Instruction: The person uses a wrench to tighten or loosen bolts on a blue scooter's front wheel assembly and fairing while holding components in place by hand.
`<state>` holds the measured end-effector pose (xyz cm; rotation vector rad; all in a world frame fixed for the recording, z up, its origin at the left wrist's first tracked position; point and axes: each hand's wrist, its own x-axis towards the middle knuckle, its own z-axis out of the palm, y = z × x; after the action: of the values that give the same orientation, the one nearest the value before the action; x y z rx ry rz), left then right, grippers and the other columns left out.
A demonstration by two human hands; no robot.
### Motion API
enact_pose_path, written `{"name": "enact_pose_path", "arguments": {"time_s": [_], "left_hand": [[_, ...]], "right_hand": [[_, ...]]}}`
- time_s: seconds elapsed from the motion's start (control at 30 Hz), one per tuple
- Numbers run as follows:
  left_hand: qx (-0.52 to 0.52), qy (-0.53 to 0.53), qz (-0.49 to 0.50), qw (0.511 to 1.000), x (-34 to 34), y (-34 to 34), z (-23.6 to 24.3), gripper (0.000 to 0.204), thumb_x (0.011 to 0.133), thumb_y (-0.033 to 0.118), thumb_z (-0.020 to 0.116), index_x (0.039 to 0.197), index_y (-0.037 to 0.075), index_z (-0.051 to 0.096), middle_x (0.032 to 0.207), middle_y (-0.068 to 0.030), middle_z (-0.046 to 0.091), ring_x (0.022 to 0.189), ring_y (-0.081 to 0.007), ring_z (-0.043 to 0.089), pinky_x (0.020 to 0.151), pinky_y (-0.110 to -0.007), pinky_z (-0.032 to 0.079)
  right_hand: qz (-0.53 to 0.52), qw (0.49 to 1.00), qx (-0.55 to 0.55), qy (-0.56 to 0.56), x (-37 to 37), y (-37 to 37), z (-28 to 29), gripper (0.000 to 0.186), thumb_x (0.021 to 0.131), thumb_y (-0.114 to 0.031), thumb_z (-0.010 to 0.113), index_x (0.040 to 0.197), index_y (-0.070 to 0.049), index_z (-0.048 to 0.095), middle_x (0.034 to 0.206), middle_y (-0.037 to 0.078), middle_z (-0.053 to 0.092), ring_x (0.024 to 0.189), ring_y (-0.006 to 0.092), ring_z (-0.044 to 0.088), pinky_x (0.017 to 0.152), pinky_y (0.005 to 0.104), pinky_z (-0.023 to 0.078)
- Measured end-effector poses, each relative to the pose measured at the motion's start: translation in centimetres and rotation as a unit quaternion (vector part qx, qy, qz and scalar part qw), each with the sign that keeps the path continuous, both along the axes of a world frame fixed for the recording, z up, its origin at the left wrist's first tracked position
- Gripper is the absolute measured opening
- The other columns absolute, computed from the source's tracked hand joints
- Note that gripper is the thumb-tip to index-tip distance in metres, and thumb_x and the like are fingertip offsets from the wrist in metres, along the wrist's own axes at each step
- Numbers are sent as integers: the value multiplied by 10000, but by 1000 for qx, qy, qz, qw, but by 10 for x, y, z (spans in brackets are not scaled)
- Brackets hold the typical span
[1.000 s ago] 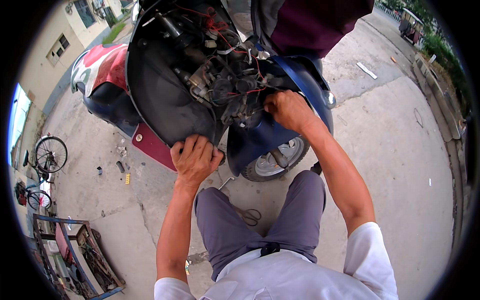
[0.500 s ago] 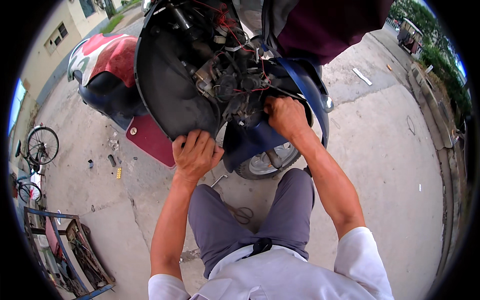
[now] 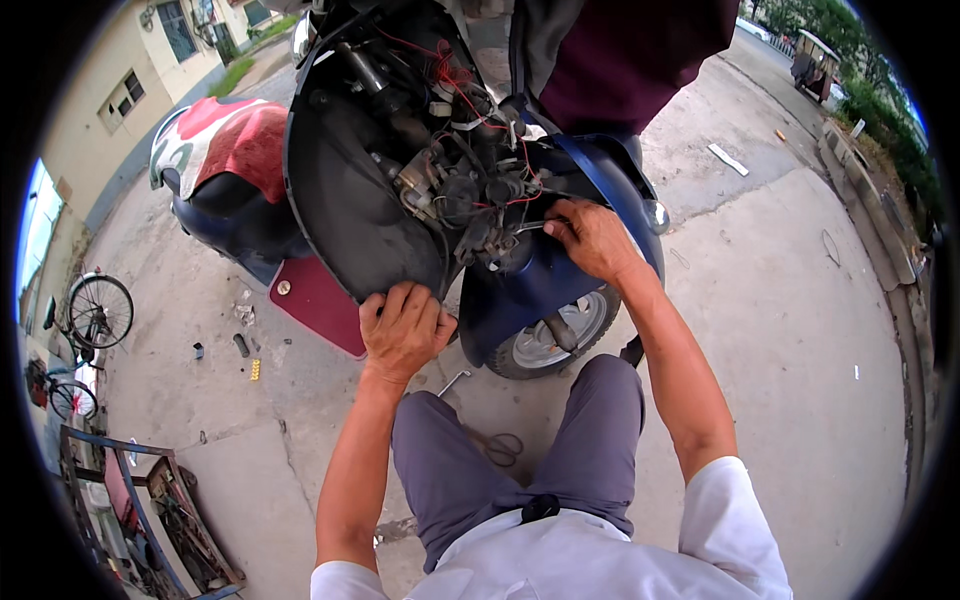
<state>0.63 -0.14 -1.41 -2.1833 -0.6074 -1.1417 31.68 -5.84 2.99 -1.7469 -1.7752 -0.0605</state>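
Fingers of the left hand (image 3: 405,328) curl over the lower edge of a black panel (image 3: 350,235), toward the 8 o'clock side of the view's centre, and that grip is closed on the edge. At 2 o'clock the right hand (image 3: 592,242) has its grip pinched round a slim metal tool (image 3: 531,226), which points toward 9 o'clock into the exposed works of a scooter (image 3: 455,200); its far end is too small to make out. The scooter fills the 12 o'clock side, red wires (image 3: 450,72) tangled near its top. Blue bodywork (image 3: 512,298) lies just beneath the right hand, with the wheel (image 3: 520,352) at 4 o'clock. A maroon board (image 3: 318,305) sits at 9 o'clock, near the left hand. A bent metal rod (image 3: 455,382) lies on the concrete ground (image 3: 800,330) between 6 and 7, and a bicycle (image 3: 98,303) stands far out at 9.
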Motion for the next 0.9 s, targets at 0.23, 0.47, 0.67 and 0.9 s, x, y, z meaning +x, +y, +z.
{"name": "enact_pose_path", "arguments": {"time_s": [0.23, 0.47, 0.67, 0.9], "left_hand": [[1, 4, 23, 1000, -1, -4, 0, 90, 678, 181, 697, 704, 131, 627, 860, 32, 665, 889, -147, 645, 854, -367, 360], [19, 14, 38, 999, -1, -5, 3, 89, 693, 193, 682, 682, 146, 607, 855, 46, 661, 867, -140, 642, 867, -370, 338], [25, 38, 56, 997, -1, -7, 6, 102, 735, 215, 678, 690, 150, 612, 867, 56, 664, 872, -142, 645, 870, -376, 323], [13, 37, 49, 998, -2, -8, 1, 152, 759, 223, 688, 686, 134, 589, 851, 14, 667, 871, -178, 627, 933, -394, 317]], "right_hand": [[-102, 976, -29, 192, 17, -46, -51, 389, 1040, -385, 624, 1062, -9, 720, 707, 139, 632, 708, 261, 612, 671, 384, 474], [-230, 824, 106, 506, 47, -81, -194, 571, 1114, -483, 461, 1269, 28, 666, 928, 96, 712, 833, 183, 671, 798, 317, 551], [-188, 729, 140, 643, 53, -50, -186, 445, 1117, -396, 497, 1169, 23, 635, 852, 98, 676, 733, 175, 671, 699, 325, 581], [-186, 680, 151, 692, 50, -39, -181, 313, 1122, -286, 505, 1282, -36, 605, 758, 37, 570, 660, 136, 559, 620, 307, 505]]}}
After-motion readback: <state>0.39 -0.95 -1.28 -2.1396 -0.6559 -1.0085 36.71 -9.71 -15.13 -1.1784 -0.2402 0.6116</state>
